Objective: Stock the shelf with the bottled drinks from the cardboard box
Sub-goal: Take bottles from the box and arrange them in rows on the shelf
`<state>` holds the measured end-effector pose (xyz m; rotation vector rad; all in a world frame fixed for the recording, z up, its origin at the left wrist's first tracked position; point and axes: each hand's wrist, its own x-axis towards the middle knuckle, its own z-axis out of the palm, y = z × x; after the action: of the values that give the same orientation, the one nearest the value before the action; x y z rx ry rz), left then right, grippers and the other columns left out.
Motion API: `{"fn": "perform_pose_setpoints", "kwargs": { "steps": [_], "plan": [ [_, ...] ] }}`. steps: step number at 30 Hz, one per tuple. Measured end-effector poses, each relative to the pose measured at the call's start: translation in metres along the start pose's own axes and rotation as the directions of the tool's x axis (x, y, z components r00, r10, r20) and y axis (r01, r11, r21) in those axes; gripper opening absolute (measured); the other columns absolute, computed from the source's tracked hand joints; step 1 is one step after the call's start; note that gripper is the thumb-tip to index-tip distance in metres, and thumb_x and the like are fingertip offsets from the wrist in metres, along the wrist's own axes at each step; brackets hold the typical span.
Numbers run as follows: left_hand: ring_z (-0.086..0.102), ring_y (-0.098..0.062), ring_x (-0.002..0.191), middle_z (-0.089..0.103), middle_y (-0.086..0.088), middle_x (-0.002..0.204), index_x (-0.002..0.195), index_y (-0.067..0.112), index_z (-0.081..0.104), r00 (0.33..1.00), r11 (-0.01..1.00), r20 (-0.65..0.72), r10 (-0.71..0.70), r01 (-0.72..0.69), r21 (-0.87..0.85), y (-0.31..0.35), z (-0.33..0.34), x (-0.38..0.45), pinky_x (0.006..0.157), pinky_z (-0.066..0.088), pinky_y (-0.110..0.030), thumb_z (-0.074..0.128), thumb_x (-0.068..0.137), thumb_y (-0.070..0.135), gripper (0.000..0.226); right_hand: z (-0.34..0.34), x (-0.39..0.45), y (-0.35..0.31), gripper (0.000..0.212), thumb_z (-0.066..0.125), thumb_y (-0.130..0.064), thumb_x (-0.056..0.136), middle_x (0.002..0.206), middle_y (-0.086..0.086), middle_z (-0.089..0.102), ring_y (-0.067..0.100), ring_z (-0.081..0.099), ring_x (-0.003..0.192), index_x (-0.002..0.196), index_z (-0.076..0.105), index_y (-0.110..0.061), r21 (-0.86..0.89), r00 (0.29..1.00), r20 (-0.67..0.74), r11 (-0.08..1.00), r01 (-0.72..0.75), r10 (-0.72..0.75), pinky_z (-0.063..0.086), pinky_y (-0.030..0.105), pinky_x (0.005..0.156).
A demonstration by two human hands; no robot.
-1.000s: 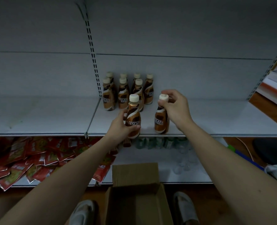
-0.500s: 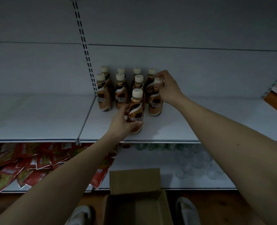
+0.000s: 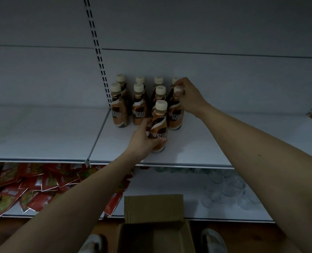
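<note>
Setting two more brown plastic coffee bottles with cream caps onto the white metal shelf (image 3: 206, 143). Stocked so far: a cluster of upright bottles (image 3: 139, 106) at the back, just right of the slotted upright, in two short rows. Brown cardboard box (image 3: 153, 212) on the floor below me, flaps open; what I can see of its inside looks bare, so I judge the job near its end, though the bottom is partly hidden. My left hand (image 3: 142, 141) wraps the front bottle (image 3: 158, 126) low on its label, base on the shelf. My right hand (image 3: 189, 96) pinches the cap of the second-row bottle (image 3: 175, 114), standing beside its neighbours.
</note>
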<state>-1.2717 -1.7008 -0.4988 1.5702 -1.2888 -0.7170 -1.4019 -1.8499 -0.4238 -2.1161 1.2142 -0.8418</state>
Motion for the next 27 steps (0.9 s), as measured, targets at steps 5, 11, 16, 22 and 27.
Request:
{"fn": "perform_pose_setpoints", "kwargs": {
  "steps": [5, 11, 16, 22, 27],
  "plan": [
    [0.052, -0.007, 0.103, 0.057, 0.006, 0.118, 0.132, 0.020, 0.046, 1.000, 1.000, -0.004, -0.010, 0.010, -0.017, 0.009, 0.003, -0.004, 0.083, 0.041, -0.020, 0.081, 0.074, 0.018, 0.067, -0.007, -0.019, -0.013, 0.039, 0.053, -0.014, 0.094, 0.129, 0.015, 0.046, 0.017, 0.048, 0.104, 0.131, 0.044, -0.004, 0.070, 0.982, -0.187, 0.997, -0.007, 0.020, 0.045, 0.029, 0.092],
    [0.052, -0.008, 0.100, 0.053, 0.010, 0.108, 0.133, 0.018, 0.046, 0.997, 0.999, -0.077, -0.013, 0.009, -0.049, 0.028, 0.006, -0.017, 0.082, 0.043, -0.024, 0.080, 0.076, 0.020, 0.066, -0.006, -0.078, -0.033, 0.035, 0.050, -0.044, 0.094, 0.111, 0.004, 0.066, 0.021, 0.064, 0.103, 0.112, 0.059, -0.014, 0.270, 0.989, 0.059, 0.952, -0.144, 0.133, 0.054, 0.042, 0.086],
    [0.057, -0.008, 0.095, 0.056, 0.012, 0.102, 0.131, 0.015, 0.048, 0.996, 0.996, -0.082, 0.035, -0.042, -0.079, 0.043, 0.015, -0.027, 0.064, 0.048, -0.008, 0.073, 0.082, 0.012, 0.055, 0.008, -0.116, -0.025, 0.049, 0.071, -0.033, 0.083, 0.119, -0.007, 0.065, 0.008, 0.060, 0.110, 0.127, 0.051, -0.023, 0.308, 0.966, 0.251, 0.941, -0.139, 0.061, 0.052, 0.023, 0.086],
    [0.061, -0.011, 0.102, 0.059, 0.009, 0.106, 0.133, 0.015, 0.043, 1.000, 0.995, -0.027, 0.012, -0.015, -0.097, 0.041, 0.023, -0.028, 0.071, 0.049, -0.019, 0.078, 0.079, 0.016, 0.065, -0.001, -0.123, -0.015, 0.045, 0.072, -0.012, 0.082, 0.094, -0.016, 0.061, 0.005, 0.059, 0.093, 0.123, 0.054, -0.015, 0.341, 0.988, 0.125, 0.931, -0.131, 0.094, 0.047, 0.012, 0.075],
    [0.056, -0.015, 0.105, 0.059, 0.005, 0.115, 0.125, 0.019, 0.053, 0.999, 0.964, -0.030, 0.026, -0.017, 0.264, 0.026, 0.010, -0.018, 0.087, 0.047, -0.032, 0.070, 0.082, 0.045, 0.053, -0.017, -0.110, 0.013, 0.041, 0.076, -0.021, 0.077, 0.098, -0.002, 0.064, 0.023, 0.061, 0.102, 0.112, 0.056, -0.013, 0.126, 0.979, 0.010, 0.971, -0.204, 0.204, 0.052, 0.039, 0.090]
  ]
}}
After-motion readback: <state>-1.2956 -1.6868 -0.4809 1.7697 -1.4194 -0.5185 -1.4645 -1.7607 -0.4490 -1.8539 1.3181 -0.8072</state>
